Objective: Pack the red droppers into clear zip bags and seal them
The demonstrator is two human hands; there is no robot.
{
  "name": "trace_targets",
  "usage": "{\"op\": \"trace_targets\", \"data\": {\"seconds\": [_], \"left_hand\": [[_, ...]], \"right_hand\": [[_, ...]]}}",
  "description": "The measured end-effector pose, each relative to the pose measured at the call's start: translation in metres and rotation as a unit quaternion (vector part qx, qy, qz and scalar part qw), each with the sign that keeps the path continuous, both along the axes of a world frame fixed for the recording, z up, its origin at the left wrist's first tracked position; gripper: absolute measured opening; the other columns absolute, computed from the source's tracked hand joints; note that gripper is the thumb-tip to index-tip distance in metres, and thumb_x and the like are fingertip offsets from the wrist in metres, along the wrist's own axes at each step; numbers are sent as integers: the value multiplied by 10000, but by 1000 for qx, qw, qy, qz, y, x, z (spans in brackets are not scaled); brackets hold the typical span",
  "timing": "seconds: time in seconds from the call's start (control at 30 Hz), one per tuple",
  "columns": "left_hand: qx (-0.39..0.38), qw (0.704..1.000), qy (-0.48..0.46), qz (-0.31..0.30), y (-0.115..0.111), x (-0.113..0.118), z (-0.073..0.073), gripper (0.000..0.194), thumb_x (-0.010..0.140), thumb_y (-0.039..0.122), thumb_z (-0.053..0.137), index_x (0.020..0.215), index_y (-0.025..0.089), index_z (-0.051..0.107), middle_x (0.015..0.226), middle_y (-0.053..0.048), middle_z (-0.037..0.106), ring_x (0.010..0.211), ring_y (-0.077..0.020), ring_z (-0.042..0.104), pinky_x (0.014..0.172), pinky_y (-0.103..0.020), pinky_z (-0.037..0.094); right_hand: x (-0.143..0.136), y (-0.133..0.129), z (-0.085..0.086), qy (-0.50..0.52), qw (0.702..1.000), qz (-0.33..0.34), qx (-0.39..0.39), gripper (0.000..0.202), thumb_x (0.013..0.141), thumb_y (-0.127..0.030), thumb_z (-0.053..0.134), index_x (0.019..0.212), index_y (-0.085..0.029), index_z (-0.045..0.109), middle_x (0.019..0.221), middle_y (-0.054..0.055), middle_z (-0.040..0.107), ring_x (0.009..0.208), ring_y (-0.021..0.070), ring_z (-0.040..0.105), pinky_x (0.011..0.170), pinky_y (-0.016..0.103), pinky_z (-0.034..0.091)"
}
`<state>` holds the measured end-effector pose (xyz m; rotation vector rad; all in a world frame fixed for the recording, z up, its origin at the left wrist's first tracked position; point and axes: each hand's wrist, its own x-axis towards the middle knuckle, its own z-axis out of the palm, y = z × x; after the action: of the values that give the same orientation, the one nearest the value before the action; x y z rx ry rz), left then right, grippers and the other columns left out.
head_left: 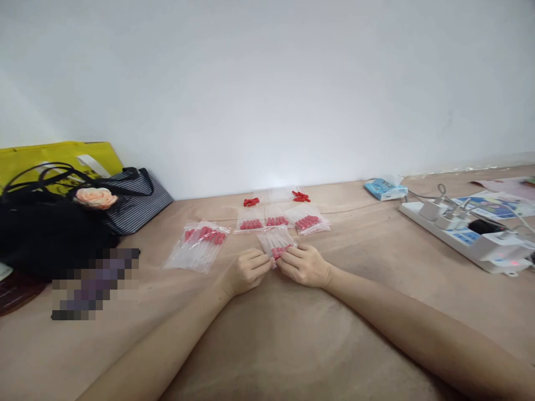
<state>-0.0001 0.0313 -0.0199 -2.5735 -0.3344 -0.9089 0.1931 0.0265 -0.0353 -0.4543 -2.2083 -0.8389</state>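
Between my hands lies a small clear plastic bag [273,239] holding white sticks with red tips. My left hand [249,270] pinches the bag's near edge from the left. Closed fingers of my right hand [304,266] grip the same edge on the right, partly covering the red tips. Just beyond are filled bags with red tips: one at left [251,224], one in the middle [277,220] and a stack at right [308,221]. More filled bags [199,245] lie to the left of my hands.
Loose red pieces [251,202] and another red pile [301,196] lie near the wall. A power strip [455,236] with chargers and a blue tissue pack [385,189] are at right. A striped bag [134,200], black bag [50,239] and yellow bag [62,153] crowd the left.
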Motion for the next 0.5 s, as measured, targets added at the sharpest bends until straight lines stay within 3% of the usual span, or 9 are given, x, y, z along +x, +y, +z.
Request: {"op": "trace_targets", "data": {"seconds": [0.3, 0.5], "left_hand": [[-16, 999, -47, -16, 1, -9, 0, 215, 803, 48, 421, 946, 156, 539, 734, -52, 637, 643, -139, 581, 590, -278, 508], [-48, 997, -61, -12, 1, -14, -3, 188, 796, 62, 463, 924, 166, 553, 741, -56, 638, 644, -143, 583, 599, -281, 511]], "right_hand": [[28, 11, 0, -19, 999, -49, 13, 131, 813, -122, 468, 747, -141, 580, 643, 16, 572, 615, 111, 476, 531, 261, 261], [47, 13, 0, -9, 997, -69, -17, 229, 844, -130, 411, 689, -153, 578, 629, 24, 567, 586, 108, 467, 531, 261, 263]]}}
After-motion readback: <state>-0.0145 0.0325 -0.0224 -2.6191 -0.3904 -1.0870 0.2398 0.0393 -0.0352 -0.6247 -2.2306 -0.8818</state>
